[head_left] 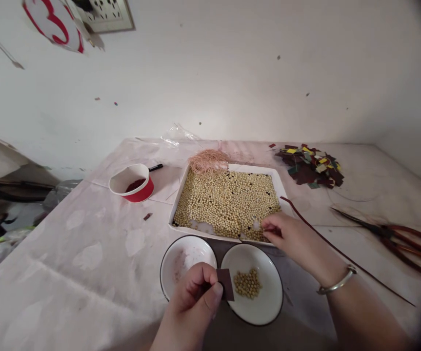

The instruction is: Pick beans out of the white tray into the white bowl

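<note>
My left hand (pixel 197 297) pinches a small dark brown square patch (pixel 226 284) between thumb and forefinger, above the gap between two bowls. My right hand (pixel 279 230) reaches into the front right corner of a white tray (pixel 280 183), fingertips pressed together among the beads; whatever they hold is hidden. Small round yellowish beads (pixel 228 200), or possibly beans, cover most of the tray, with a few dark ones among them. Below, a white dark-rimmed bowl (pixel 269 302) holds a heap of similar greenish-yellow beads (pixel 247 283). Beside it stands another white bowl (pixel 195 246) with pinkish residue.
A red and white paper tub (pixel 139 192) stands left, a black marker (pixel 156 167) behind it. Pink strings (pixel 208 160) lie over the tray's back edge. Back right are mixed dark scraps (pixel 310 168). Scissors (pixel 389 234) and a thin dark red cord (pixel 342 247) lie right.
</note>
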A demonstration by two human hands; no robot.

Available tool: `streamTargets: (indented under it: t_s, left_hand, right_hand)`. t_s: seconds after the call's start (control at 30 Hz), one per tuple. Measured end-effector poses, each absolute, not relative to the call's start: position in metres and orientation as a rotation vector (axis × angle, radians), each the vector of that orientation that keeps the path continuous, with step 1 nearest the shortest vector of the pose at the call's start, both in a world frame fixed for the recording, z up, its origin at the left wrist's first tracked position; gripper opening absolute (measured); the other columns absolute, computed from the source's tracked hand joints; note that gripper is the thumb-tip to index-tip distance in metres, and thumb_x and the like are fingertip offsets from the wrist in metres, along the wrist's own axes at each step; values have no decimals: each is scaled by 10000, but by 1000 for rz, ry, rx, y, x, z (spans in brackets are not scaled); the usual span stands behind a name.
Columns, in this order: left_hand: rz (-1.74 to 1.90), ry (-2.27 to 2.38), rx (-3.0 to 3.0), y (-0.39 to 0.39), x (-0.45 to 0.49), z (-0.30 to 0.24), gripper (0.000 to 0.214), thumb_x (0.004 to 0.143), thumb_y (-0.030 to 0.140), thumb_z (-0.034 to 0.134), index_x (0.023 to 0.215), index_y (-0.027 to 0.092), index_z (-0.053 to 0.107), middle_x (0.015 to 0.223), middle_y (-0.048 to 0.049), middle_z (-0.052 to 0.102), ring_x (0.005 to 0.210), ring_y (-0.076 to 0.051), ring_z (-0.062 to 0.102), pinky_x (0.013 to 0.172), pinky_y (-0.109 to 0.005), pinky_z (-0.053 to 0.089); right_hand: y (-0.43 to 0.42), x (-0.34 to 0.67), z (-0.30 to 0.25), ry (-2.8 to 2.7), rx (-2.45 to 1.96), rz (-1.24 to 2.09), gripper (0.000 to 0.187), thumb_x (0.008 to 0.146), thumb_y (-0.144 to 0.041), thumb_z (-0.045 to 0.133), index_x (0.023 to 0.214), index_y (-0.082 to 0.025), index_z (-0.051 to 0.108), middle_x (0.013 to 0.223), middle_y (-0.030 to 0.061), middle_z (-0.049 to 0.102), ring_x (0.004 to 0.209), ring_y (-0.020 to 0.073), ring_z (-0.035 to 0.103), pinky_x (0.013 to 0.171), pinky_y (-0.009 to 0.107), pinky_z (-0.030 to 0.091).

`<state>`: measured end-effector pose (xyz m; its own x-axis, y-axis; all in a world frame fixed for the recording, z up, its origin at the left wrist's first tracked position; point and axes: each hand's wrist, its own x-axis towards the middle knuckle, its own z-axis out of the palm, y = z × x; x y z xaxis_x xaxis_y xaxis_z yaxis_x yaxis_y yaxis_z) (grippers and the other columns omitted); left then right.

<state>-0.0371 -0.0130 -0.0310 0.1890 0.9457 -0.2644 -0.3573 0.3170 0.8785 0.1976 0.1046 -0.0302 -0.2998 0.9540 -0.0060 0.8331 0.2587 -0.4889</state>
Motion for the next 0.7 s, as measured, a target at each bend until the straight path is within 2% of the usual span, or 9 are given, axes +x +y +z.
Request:
streamTargets:
  t_s: [0.17,0.7]
  left_hand:
    - [1057,945,780,-13,-36,-30,324,809,455,620,688,191,477,564,59,369,545,-97,266,524,-257,190]
    - [1040,954,743,-11,-36,-30,348,774,470,658,683,183,483,551,58,422,530,-85,295,521,-242,197]
  right_hand:
    - [105,195,-36,-2263,-1655,651,167,767,-123,569,900,-194,639,904,59,697,816,206,645,733,314,474]
    - [114,190,-36,-2321,-1616,742,120,749,-120,551,730,-204,635,805,42,672,750,196,596,654,282,413]
